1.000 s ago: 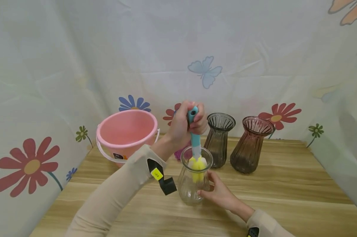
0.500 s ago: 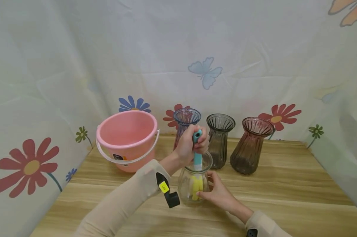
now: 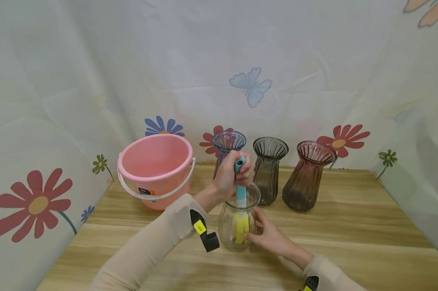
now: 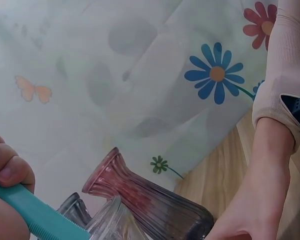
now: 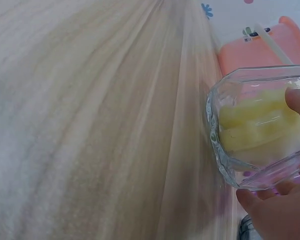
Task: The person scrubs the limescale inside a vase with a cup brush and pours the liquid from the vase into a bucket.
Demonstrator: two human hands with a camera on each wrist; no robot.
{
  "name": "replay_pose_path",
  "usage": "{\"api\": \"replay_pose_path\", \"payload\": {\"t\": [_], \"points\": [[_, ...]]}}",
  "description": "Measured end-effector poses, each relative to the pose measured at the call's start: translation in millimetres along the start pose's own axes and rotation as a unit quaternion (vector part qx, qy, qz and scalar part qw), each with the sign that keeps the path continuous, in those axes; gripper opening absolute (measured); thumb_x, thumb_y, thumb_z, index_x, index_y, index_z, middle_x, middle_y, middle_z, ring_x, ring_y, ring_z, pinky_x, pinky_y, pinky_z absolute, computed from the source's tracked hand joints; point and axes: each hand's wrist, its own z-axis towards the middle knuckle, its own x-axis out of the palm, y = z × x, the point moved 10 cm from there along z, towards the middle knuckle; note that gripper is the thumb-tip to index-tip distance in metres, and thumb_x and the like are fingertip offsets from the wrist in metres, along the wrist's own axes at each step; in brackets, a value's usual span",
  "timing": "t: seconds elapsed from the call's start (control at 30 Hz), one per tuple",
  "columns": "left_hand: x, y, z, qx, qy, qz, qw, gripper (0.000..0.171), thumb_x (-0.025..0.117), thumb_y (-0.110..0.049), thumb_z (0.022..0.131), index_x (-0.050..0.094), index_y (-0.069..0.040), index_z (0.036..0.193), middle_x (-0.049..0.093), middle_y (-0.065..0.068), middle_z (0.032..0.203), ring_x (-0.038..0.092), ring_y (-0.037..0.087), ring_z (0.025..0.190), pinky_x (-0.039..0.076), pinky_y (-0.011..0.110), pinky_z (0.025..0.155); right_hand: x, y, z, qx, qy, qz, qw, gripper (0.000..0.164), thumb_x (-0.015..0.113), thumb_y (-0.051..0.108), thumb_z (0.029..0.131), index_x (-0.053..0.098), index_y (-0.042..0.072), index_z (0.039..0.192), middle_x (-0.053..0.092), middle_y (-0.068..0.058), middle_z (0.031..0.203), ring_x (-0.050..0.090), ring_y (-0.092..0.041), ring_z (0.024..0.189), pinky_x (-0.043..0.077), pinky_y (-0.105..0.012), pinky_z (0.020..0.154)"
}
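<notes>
My left hand grips the teal handle of a bottle brush, its thumb near the handle's top. The brush's yellow sponge head is down inside a clear glass vase, close to the base. That vase stands upright on the wooden table. On its right side my right hand holds the lower body, thumb in front and fingers behind. Through the glass, the right wrist view shows the yellow sponge pressed near the vase's bottom. The left wrist view shows the ribbed teal handle in my left fingers.
A pink bucket with a white handle stands at the back left. Behind the clear vase are a bluish vase, a grey vase and a reddish-brown vase. Flower-printed cloth encloses the wooden table.
My left hand has moved down, pushing the sponge head from the vase's neck to near its base. The bluish vase behind has come into view. My right hand stays on the clear vase.
</notes>
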Motion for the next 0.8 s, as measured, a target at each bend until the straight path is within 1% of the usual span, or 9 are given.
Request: {"api": "replay_pose_path", "payload": {"t": [0.13, 0.27, 0.37, 0.47, 0.53, 0.67, 0.8], "points": [[-0.3, -0.7, 0.5, -0.001, -0.002, 0.004, 1.0000, 0.036, 0.016, -0.018, 0.089, 0.028, -0.011, 0.056, 0.024, -0.006, 0.045, 0.018, 0.009, 0.037, 0.009, 0.030, 0.039, -1, 0, 1, 0.003, 0.011, 0.005, 1.000, 0.086, 0.069, 0.017, 0.081, 0.013, -0.005, 0.143, 0.021, -0.030, 0.144, 0.027, -0.045, 0.131, 0.038, -0.049, 0.098], [1.9, -0.7, 0.4, -0.006, -0.002, 0.009, 0.9999, 0.036, 0.016, -0.018, 0.089, 0.028, -0.011, 0.055, 0.024, -0.006, 0.045, 0.018, 0.010, 0.037, 0.010, 0.030, 0.039, 0, -2, 2, 0.004, 0.020, 0.007, 1.000, 0.085, 0.069, 0.018, 0.081, 0.015, -0.002, 0.144, 0.024, -0.029, 0.143, 0.031, -0.047, 0.128, 0.040, -0.048, 0.097], [5.6, -1.6, 1.6, -0.012, 0.003, 0.017, 0.9998, 0.036, 0.018, -0.018, 0.089, 0.029, -0.011, 0.055, 0.025, -0.005, 0.045, 0.019, 0.010, 0.037, 0.011, 0.029, 0.039, 0, -1, 1, -0.003, 0.026, 0.006, 1.000, 0.083, 0.069, 0.019, 0.081, 0.017, 0.002, 0.144, 0.027, -0.027, 0.142, 0.034, -0.047, 0.126, 0.041, -0.047, 0.095], [10.4, -8.1, 5.6, -0.011, 0.010, 0.027, 0.9995, 0.035, 0.019, -0.018, 0.088, 0.029, -0.011, 0.056, 0.026, -0.005, 0.046, 0.019, 0.011, 0.038, 0.012, 0.029, 0.039, 1, 3, 1, -0.022, 0.028, -0.002, 0.999, 0.081, 0.070, 0.020, 0.081, 0.020, 0.004, 0.143, 0.028, -0.024, 0.142, 0.035, -0.044, 0.127, 0.042, -0.046, 0.096], [14.7, -17.7, 9.7, -0.004, 0.013, 0.032, 0.9994, 0.035, 0.019, -0.018, 0.088, 0.029, -0.011, 0.056, 0.025, -0.005, 0.046, 0.019, 0.011, 0.038, 0.012, 0.029, 0.039, 0, 8, 1, -0.038, 0.024, -0.010, 0.999, 0.080, 0.070, 0.019, 0.080, 0.022, 0.006, 0.143, 0.028, -0.022, 0.143, 0.035, -0.041, 0.127, 0.041, -0.046, 0.096], [25.5, -44.3, 18.7, 0.010, 0.020, 0.040, 0.9989, 0.035, 0.019, -0.018, 0.088, 0.029, -0.011, 0.056, 0.025, -0.004, 0.046, 0.018, 0.011, 0.038, 0.013, 0.028, 0.039, -1, 15, 1, -0.067, 0.019, -0.024, 0.997, 0.079, 0.071, 0.016, 0.079, 0.025, 0.009, 0.143, 0.028, -0.019, 0.143, 0.035, -0.038, 0.127, 0.041, -0.047, 0.097], [36.2, -72.4, 25.6, 0.027, 0.024, 0.045, 0.9983, 0.035, 0.019, -0.019, 0.088, 0.030, -0.012, 0.056, 0.025, -0.005, 0.046, 0.019, 0.011, 0.038, 0.014, 0.026, 0.040, 0, 16, 1, -0.067, 0.018, -0.028, 0.997, 0.080, 0.072, 0.015, 0.078, 0.026, 0.009, 0.143, 0.030, -0.021, 0.141, 0.037, -0.039, 0.125, 0.041, -0.047, 0.096]]}}
